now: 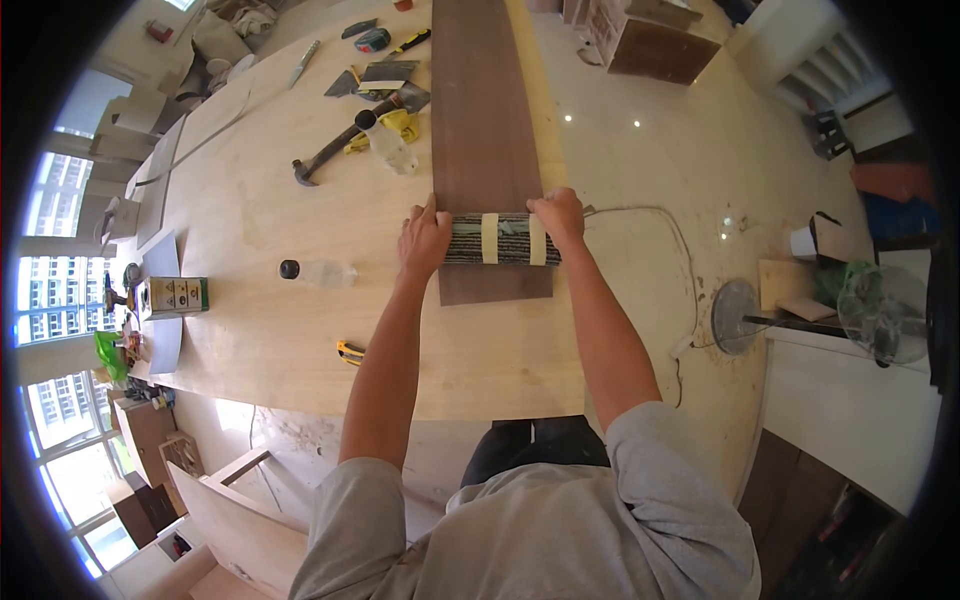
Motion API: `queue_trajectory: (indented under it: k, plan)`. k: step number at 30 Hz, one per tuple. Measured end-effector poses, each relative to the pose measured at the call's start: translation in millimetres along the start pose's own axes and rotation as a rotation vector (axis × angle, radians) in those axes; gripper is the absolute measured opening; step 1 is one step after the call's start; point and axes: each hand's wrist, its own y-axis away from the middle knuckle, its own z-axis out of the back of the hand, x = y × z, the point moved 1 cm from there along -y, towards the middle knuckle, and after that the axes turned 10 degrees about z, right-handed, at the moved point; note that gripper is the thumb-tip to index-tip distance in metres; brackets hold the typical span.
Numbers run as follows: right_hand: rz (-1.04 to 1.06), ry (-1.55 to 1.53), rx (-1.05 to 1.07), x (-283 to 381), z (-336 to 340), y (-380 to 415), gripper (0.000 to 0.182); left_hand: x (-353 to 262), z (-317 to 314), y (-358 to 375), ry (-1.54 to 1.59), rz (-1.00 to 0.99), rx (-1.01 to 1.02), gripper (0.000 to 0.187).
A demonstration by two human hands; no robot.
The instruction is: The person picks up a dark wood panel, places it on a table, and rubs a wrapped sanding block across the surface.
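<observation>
A dark, striped bundle wrapped with pale yellow bands lies across a long brown board. I cannot make out exactly what the bundle is. My left hand is closed on its left end, with the thumb side up along the board's edge. At the other end, my right hand grips it with bent fingers. Both palms are hidden. The board lies flat on the light wooden table, and its near end shows just below the bundle.
Left of the board lie a claw hammer, a clear bottle, scrapers and a tape measure. Nearer are another clear bottle and a yellow utility knife. A tin stands at left. A fan is at right.
</observation>
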Motion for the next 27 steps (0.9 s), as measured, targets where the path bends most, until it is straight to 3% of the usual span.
queue_trajectory:
  k: [11,27]
  plan:
    - [0.029,0.040,0.002,-28,0,38,0.031,5,0,50,-0.015,0.011,0.016,0.061]
    - [0.010,-0.036,0.111,-105,39,220,0.037,63,-18,238,0.015,-0.071,0.042,0.056]
